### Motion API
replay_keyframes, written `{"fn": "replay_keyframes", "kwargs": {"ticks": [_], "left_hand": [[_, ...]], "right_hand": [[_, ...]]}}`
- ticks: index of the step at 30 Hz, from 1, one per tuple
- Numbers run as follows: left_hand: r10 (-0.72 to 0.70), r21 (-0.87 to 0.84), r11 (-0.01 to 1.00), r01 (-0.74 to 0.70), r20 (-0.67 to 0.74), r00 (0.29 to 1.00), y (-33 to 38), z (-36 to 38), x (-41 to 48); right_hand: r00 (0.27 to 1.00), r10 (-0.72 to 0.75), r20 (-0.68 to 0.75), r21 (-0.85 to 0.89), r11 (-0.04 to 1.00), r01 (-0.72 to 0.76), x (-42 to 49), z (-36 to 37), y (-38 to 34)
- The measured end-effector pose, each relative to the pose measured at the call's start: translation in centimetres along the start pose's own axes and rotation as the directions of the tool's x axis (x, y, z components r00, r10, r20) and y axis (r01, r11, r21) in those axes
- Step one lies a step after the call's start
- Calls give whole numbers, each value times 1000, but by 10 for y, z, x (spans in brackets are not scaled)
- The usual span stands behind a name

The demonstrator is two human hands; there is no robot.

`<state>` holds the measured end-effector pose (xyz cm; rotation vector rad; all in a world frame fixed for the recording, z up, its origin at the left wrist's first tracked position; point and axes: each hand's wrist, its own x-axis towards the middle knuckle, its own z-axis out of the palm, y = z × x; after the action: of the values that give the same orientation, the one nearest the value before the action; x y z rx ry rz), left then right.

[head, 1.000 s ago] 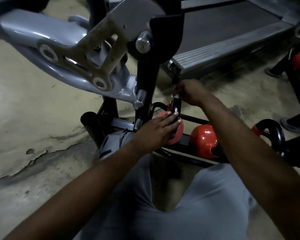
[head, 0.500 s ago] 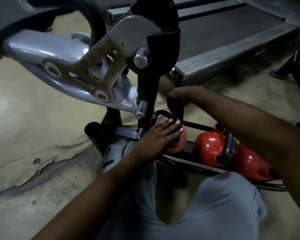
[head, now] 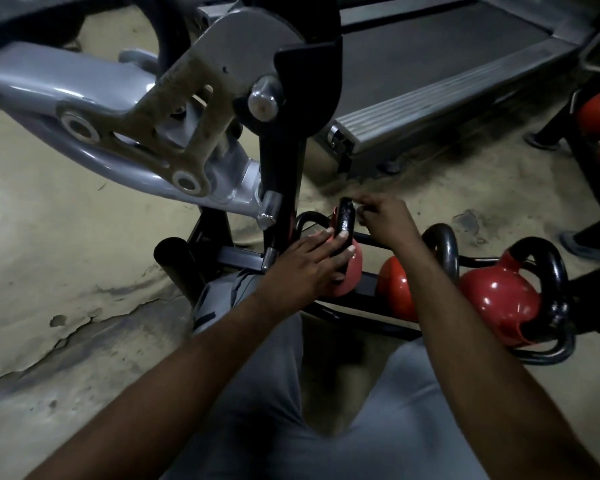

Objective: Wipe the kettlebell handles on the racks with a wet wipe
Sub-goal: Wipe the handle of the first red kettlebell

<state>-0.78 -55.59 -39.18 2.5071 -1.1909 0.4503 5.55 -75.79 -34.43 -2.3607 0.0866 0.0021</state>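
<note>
Dim, muted indoor light. Small glints on the kettlebell [head: 499,299] right of the right hand [head: 385,220]; soft sheen on the grey arm [head: 49,84] up-left of it. Its fingertips [head: 362,206] are motion-blurred. Deep shadow well below the hand. Wide-angle bending at the edges.

Kettlebells [head: 496,299] red w/ black handles [head: 345,220]; rack [head: 361,282] black; machine arm [head: 49,81] grey; trousers [head: 264,410] grey; floor [head: 66,254] beige.

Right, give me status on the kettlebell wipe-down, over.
Left hand flat on first kettlebell, steadying. Right hand pinching wet wipe against top of handle. Machine post crowds the left side.
</note>
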Motion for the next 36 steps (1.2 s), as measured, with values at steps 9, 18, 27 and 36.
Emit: {"fn": "replay_keyframes", "kwargs": {"ticks": [9,18,27,36], "left_hand": [[4,-51,999,-5,-17,1000,7,-9,4],[-12,-41,999,12,11,1000,11,-11,4],[-21,-63,998,22,15,1000,8,-8,4],[-31,-75,997,32,11,999,11,-10,4]], "right_hand": [[831,519,202,631,579,-515,2,30,1],[634,613,472,698,179,-693,-33,28,-33],[735,570,366,877,54,-478,-30,25,-23],[739,597,311,867,141,-478,-26,18,-28]]}}
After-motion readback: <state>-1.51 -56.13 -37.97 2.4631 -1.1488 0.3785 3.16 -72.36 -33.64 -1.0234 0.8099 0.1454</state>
